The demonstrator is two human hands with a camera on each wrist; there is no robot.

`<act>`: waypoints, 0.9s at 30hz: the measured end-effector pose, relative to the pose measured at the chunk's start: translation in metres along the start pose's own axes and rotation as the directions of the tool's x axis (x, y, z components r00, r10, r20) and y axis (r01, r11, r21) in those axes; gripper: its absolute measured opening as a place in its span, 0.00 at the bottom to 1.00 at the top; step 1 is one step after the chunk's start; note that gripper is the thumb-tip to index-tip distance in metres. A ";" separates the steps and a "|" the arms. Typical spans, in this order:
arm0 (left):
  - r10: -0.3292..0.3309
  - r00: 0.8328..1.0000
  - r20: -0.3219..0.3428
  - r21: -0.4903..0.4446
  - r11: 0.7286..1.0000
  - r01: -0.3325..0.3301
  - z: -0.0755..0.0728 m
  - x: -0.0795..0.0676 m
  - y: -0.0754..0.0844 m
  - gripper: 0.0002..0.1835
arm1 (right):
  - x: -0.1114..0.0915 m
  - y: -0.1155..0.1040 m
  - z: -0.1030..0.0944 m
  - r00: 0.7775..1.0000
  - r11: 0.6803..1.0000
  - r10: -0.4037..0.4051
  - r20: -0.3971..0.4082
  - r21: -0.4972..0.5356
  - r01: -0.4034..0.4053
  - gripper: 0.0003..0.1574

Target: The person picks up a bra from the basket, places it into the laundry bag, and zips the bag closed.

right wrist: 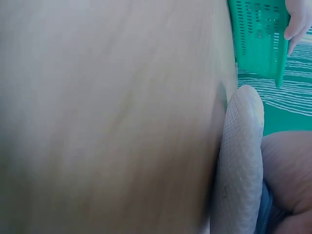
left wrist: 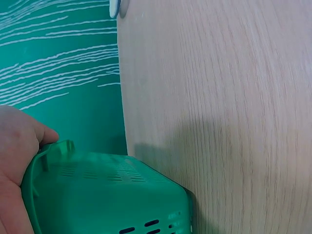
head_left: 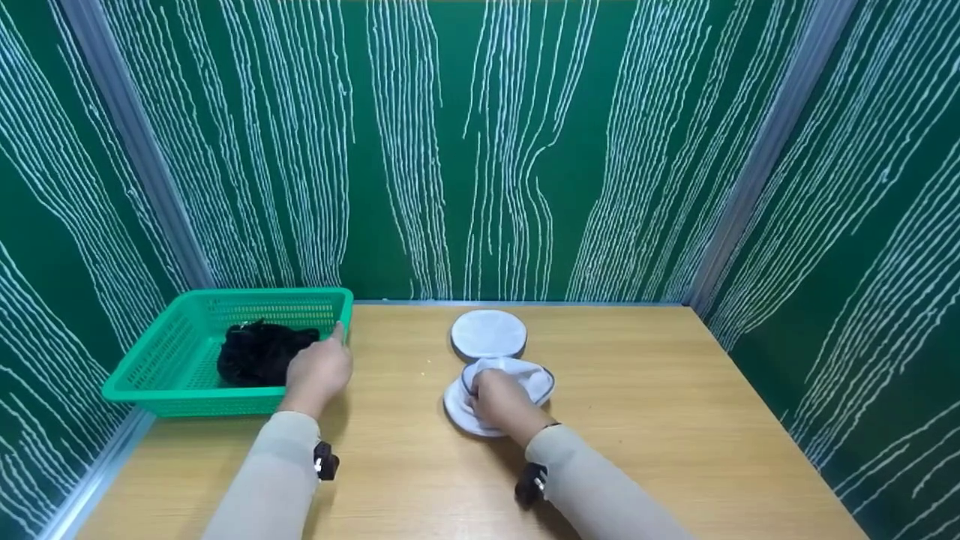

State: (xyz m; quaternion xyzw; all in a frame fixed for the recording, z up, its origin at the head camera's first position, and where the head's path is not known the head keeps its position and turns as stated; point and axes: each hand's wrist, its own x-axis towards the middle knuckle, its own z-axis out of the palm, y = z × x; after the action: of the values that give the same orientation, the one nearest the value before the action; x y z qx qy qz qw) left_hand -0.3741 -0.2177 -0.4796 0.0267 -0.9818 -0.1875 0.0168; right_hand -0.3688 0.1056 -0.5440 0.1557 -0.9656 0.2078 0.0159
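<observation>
On the right rim of a green plastic basket (head_left: 195, 394) my left hand (head_left: 322, 369) holds on, one finger stretched along the edge. In the left wrist view, that finger lies on top of the rim, above the slotted wall (left wrist: 112, 195). With curled fingers my right hand (head_left: 501, 401) grips a white round mesh pouch (head_left: 537, 382) with a dark edge. This pouch is tilted over another white round pouch (head_left: 457, 412) lying flat. Behind them lies a third white round pouch (head_left: 489, 334). White mesh (right wrist: 239, 165) fills the area beside my right hand in the right wrist view.
A crumpled black item (head_left: 262, 352), soft and fuzzy-looking, lies inside the basket. The wooden table (head_left: 660, 420) ends at green walls (head_left: 585, 225) with wavy white lines, framed by metal posts (head_left: 739, 187).
</observation>
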 end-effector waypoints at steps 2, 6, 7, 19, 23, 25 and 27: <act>-0.002 1.000 0.003 -0.004 1.000 0.002 0.000 0.000 0.000 0.33 | 0.000 -0.003 0.001 1.000 1.000 0.010 0.004 0.002 -0.010 0.29; -0.013 1.000 0.015 -0.021 1.000 0.013 -0.001 0.000 0.001 0.33 | 0.001 -0.007 0.004 1.000 1.000 0.007 -0.003 -0.012 -0.007 0.29; -0.014 1.000 0.015 -0.023 1.000 0.014 -0.002 0.000 0.001 0.33 | 0.001 -0.008 0.004 1.000 1.000 0.004 -0.003 -0.015 -0.004 0.30; -0.005 1.000 -0.005 -0.024 1.000 0.005 -0.002 0.000 0.000 0.34 | 0.006 -0.022 0.010 0.998 0.999 0.043 0.035 0.012 -0.043 0.18; -0.008 1.000 -0.002 -0.015 1.000 0.008 -0.001 0.000 0.000 0.34 | 0.004 -0.024 0.011 0.999 0.999 0.031 0.009 -0.009 -0.031 0.21; -0.011 1.000 0.000 -0.011 1.000 0.011 -0.001 0.000 0.000 0.34 | 0.003 -0.024 0.011 1.000 1.000 0.014 -0.013 -0.027 -0.014 0.24; -0.016 1.000 0.012 -0.010 1.000 0.016 -0.001 0.001 0.000 0.34 | 0.001 -0.025 0.011 1.000 0.999 0.006 -0.021 -0.041 -0.007 0.26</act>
State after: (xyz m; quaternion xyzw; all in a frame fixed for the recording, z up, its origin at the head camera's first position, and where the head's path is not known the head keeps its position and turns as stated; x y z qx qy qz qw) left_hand -0.3747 -0.2185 -0.4783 0.0336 -0.9807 -0.1926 0.0097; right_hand -0.3621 0.0789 -0.5437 0.1499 -0.9700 0.1894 0.0287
